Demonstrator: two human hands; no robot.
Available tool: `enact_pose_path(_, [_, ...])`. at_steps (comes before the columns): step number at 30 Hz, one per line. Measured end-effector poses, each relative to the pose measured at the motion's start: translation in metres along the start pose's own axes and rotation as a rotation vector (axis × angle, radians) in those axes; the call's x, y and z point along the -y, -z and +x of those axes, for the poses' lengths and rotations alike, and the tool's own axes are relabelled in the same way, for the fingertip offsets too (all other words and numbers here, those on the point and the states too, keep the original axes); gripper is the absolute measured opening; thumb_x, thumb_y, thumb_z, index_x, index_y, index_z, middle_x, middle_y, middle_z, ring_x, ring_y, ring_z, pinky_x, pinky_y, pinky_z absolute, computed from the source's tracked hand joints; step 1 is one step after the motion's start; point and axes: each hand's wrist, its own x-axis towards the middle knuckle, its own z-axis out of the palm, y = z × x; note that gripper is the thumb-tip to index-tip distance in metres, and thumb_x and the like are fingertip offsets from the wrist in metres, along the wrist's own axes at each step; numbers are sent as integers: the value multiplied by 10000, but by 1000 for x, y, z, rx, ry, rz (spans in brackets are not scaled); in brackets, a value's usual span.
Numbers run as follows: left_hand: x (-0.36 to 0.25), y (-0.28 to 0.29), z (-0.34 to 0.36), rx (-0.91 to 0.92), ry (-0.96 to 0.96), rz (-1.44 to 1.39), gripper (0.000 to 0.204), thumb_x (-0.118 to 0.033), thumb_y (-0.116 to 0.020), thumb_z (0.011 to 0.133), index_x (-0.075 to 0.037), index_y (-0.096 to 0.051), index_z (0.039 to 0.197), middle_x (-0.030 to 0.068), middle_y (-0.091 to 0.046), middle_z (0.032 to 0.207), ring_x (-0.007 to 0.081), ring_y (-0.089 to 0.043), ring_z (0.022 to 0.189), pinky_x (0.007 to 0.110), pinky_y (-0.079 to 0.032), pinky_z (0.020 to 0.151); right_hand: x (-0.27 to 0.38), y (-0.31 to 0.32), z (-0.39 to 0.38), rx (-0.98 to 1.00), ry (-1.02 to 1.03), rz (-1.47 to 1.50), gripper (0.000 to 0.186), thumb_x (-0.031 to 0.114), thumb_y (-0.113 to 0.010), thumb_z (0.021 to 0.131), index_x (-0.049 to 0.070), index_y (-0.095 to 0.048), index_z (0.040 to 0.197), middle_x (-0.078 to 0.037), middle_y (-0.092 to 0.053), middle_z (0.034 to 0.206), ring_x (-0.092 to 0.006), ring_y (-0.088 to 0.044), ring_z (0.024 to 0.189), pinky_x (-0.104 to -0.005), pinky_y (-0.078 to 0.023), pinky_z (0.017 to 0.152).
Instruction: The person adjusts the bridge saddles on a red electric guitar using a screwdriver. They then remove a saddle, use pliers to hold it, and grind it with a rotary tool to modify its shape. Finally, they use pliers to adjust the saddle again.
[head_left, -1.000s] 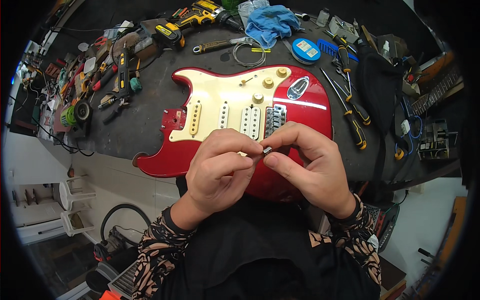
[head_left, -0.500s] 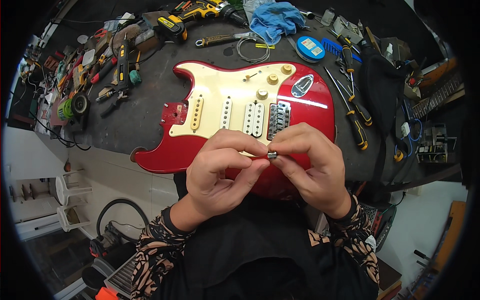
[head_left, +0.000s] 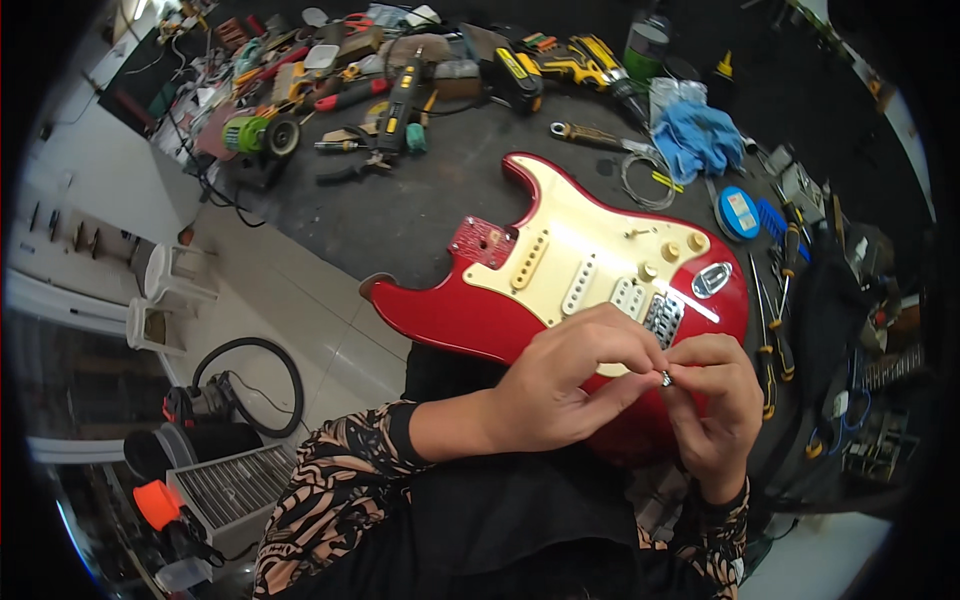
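Observation:
A small shiny metal block point(head_left: 666, 378), too small to name surely, sits between my fingertips above the lower edge of a red electric guitar body point(head_left: 440, 322). My left hand point(head_left: 565, 385) pinches at its left side with thumb and forefinger. From the right, my right hand point(head_left: 718, 400) grips it between thumb and fingers. The guitar has a cream pickguard point(head_left: 560, 215), white pickups and several knobs. Its metal bridge point(head_left: 664, 318) shows just beyond my hands, partly covered by them, and no neck is fitted in the pocket.
On the dark workbench point(head_left: 300, 205) stand a yellow drill point(head_left: 575, 65), a wrench point(head_left: 595, 135), a blue cloth point(head_left: 697, 140) and a round blue tin point(head_left: 738, 213). Screwdrivers point(head_left: 783, 355) lie to the right. Cluttered tools, pliers point(head_left: 355, 170) among them, fill the far left.
The view has swung left, so guitar and hands appear further right and lower. Both hands still pinch the metal block, which is now turned and more covered by fingertips.

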Motion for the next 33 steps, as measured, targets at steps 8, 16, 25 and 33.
enact_pose_path(8, [0,38,37,35,-152,506,456,45,-879,818,-58,-625,1183,130,-723,1059,312,-718,966,407,-579,817,-23,13,14,-48,-66,29,348,-129,-833,813,19,-696,1097,-136,-745,1041,-247,-719,963,-344,-566,853])
enact_pose_path(16, [48,315,3,86,534,1561,320,-157,-746,964,-61,-655,1254,147,-701,1224,364,-650,1197,502,-538,1012,-56,39,-1,-194,-413,383,276,-46,-662,1008,-68,-662,1283,-88,-633,1139,-143,-635,999,-297,-520,929])
enact_pose_path(25, [38,333,-34,-54,364,1225,184,-50,-669,996,-31,-671,1180,129,-653,1132,287,-669,1026,428,-520,880,-32,22,-7,-252,-555,665,219,-19,-665,1042,-44,-659,1260,-91,-717,1138,-161,-717,1036,-304,-565,976])
enact_pose_path(33, [35,264,-16,-487,296,-218,456,-276,-433,1071,-58,-578,1444,216,-548,1583,401,-519,1493,570,-357,1273,-4,-6,-2,-255,-546,753,240,-35,-683,1046,-33,-644,1284,-73,-707,1166,-144,-716,1081,-291,-574,968])
